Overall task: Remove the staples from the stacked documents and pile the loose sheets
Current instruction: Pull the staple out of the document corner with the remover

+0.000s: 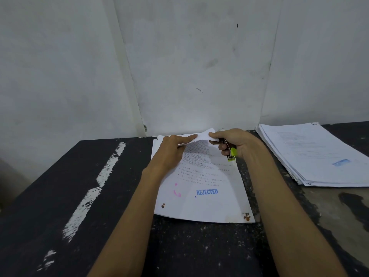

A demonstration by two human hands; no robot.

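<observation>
A stapled document (pixel 203 188) with a blue "REJECTED" stamp lies on the dark table in front of me. Its top edge is lifted and bent. My left hand (pixel 171 150) rests on the upper left of the page, with the fingers pinching the raised top edge. My right hand (pixel 233 141) pinches the same raised edge from the right between thumb and forefinger. In its curled lower fingers that hand also holds a staple remover (pixel 231 152) with a lime-green end. The staple itself is hidden.
A thick pile of white sheets (pixel 317 154) lies at the right of the table, close to the wall. The dark table (pixel 79 196) has worn white streaks on the left. A pale wall stands directly behind the document.
</observation>
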